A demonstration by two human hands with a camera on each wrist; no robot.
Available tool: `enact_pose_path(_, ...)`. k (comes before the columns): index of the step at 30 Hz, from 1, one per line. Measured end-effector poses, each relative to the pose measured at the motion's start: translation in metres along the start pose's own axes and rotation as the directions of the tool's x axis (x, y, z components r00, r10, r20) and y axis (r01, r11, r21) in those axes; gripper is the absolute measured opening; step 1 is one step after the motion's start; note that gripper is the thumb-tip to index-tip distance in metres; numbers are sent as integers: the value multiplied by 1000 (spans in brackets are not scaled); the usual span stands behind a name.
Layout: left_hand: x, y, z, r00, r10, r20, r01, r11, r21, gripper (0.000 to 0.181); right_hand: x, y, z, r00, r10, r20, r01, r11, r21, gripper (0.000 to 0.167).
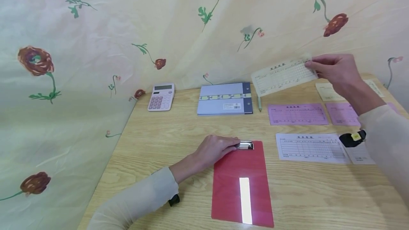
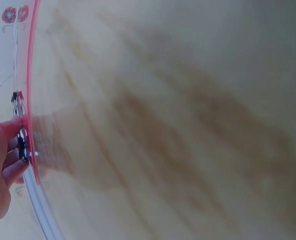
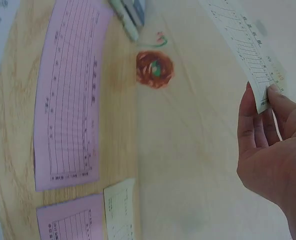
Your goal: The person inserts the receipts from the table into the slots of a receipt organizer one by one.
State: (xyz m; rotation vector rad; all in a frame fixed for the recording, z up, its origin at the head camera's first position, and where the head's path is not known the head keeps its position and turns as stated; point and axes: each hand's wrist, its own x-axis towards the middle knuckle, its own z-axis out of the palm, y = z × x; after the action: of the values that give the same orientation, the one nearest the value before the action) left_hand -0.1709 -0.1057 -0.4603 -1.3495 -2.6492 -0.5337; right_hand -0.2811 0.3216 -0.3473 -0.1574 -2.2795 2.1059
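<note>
Left end of the metal clip is covered by the left hand. Upper end of the green pen is hidden behind the raised slip, whose finest print cannot be read. Rearmost flat slip is partly masked by the right arm. Table is cut off below; its grain is blurred in the left wrist view.

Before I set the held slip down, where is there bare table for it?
Bare table shows between the calculator and left sleeve, and right of the red clipboard, below the white forms. From those forms upward it's crowded: pink slips and pale slips sit close, the right sleeve hiding some.
</note>
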Motion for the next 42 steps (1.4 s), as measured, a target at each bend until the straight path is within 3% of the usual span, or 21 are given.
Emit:
enact_pose_path(4, -1, -2, 2, 1000, -18, -10, 18, 1000, -13, 32, -14, -4, 11, 999, -11, 36, 12, 1000, -12, 16)
enact_pose_path(8, -2, -4, 4, 999, -32, -19, 31, 999, -23, 31, -31, -3, 20, 997, 17, 80, -10, 996, -89, 17)
enact_pose_path(14, -2, -7, 5, 1000, -11, -20, 11, 1000, -19, 33, -58, 2, 33, 986, 46, 159, -29, 994, -108, 17)
enact_pose_path(21, -3, -13, 7, 999, 15, -39, -16, 1000, -27, 31, -86, 5, 61, 957, 93, 276, -87, 996, -35, 16)
enact_pose_path(26, -3, -15, 11, 998, 19, -63, -24, 997, -72, 35, -101, 10, 70, 923, 147, 354, -143, 989, -40, 18)
enact_pose_path(29, -5, -17, 13, 997, -8, -71, 1, 995, -101, 35, -109, 17, 73, 909, 177, 377, -161, 984, -74, 18)
enact_pose_path(34, -8, -20, 14, 996, -49, -68, 39, 991, -132, 31, -125, 39, 79, 907, 183, 380, -144, 981, -129, 25)
enact_pose_path(40, -6, -23, 15, 995, 39, -95, -50, 991, -123, 31, -154, 66, 91, 882, 240, 406, -191, 969, -158, 32)
enact_pose_path(42, -6, -23, 16, 994, 42, -104, -55, 991, -125, 30, -164, 74, 98, 875, 269, 402, -212, 960, -182, 35)
